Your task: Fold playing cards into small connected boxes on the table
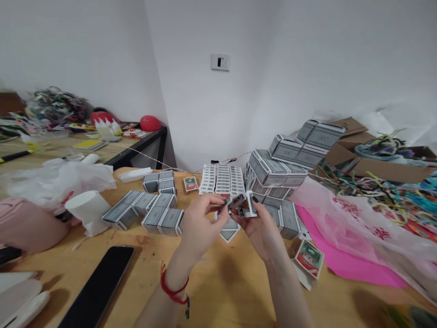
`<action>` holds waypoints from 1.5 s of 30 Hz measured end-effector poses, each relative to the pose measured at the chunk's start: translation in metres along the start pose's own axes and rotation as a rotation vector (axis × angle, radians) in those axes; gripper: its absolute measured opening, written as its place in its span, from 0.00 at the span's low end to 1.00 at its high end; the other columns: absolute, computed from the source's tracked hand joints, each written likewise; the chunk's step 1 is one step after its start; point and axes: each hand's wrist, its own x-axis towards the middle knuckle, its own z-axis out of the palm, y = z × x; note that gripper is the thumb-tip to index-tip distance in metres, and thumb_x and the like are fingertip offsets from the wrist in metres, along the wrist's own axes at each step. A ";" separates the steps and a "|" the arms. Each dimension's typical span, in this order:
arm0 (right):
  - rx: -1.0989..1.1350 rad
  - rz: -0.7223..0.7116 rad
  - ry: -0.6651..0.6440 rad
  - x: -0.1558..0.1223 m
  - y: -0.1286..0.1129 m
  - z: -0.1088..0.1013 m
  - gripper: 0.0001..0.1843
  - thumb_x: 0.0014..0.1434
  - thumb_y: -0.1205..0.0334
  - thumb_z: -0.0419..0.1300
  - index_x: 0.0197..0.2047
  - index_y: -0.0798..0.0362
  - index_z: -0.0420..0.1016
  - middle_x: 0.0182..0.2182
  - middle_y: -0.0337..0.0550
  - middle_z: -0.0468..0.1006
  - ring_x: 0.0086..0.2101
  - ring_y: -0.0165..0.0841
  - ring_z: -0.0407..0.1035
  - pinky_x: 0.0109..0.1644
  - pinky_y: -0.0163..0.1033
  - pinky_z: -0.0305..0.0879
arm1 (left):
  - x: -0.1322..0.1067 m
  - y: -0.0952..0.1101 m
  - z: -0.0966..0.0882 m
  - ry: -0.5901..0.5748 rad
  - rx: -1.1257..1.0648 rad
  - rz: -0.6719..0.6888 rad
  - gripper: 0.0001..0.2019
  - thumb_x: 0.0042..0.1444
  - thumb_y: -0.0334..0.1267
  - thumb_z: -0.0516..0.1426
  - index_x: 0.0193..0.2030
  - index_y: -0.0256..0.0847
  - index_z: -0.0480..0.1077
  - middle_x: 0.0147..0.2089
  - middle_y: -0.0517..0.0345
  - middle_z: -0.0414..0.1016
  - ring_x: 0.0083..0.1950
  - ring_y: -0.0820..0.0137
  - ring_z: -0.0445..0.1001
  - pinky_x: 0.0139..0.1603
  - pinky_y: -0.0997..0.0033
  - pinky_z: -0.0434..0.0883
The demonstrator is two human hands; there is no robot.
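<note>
Both of my hands meet over the middle of the table, holding folded playing cards. My left hand [205,221] pinches a folded playing card [236,200] between thumb and fingers. In my right hand [258,228] is another bent playing card [251,208], its white edge facing me. The two cards touch or overlap; I cannot tell whether they are joined. Just below them a playing card [228,233] lies back up on the table. Behind my hands stand rows of folded cards [222,178]. Grey-patterned card cubes are grouped at left [164,218] and stacked at right [276,168].
A black phone [99,287] lies front left, near a white paper roll [85,209]. An opened card box [309,259] sits front right, beside pink paper [344,255] and a plastic bag [372,218]. Another card box [190,184] rests behind the left cubes.
</note>
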 end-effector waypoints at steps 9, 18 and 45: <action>-0.079 -0.117 0.021 -0.007 -0.001 0.009 0.09 0.50 0.58 0.62 0.34 0.52 0.73 0.32 0.39 0.77 0.31 0.31 0.70 0.36 0.37 0.67 | 0.004 0.012 -0.010 -0.406 -0.095 -0.145 0.26 0.47 0.30 0.59 0.54 0.46 0.60 0.55 0.54 0.62 0.46 0.70 0.68 0.41 0.70 0.74; -0.182 -0.101 0.038 -0.008 0.003 0.010 0.09 0.48 0.57 0.63 0.33 0.50 0.71 0.31 0.36 0.73 0.31 0.29 0.67 0.32 0.33 0.63 | 0.002 0.008 -0.005 -0.391 0.130 -0.123 0.29 0.42 0.29 0.61 0.53 0.47 0.61 0.52 0.57 0.61 0.45 0.67 0.67 0.47 0.63 0.69; -0.510 -0.284 0.164 -0.004 0.012 0.006 0.14 0.49 0.53 0.62 0.38 0.50 0.69 0.35 0.39 0.72 0.33 0.30 0.65 0.34 0.34 0.63 | 0.001 0.004 -0.004 -0.353 0.208 -0.026 0.29 0.48 0.36 0.60 0.57 0.54 0.59 0.57 0.59 0.60 0.59 0.65 0.59 0.59 0.62 0.60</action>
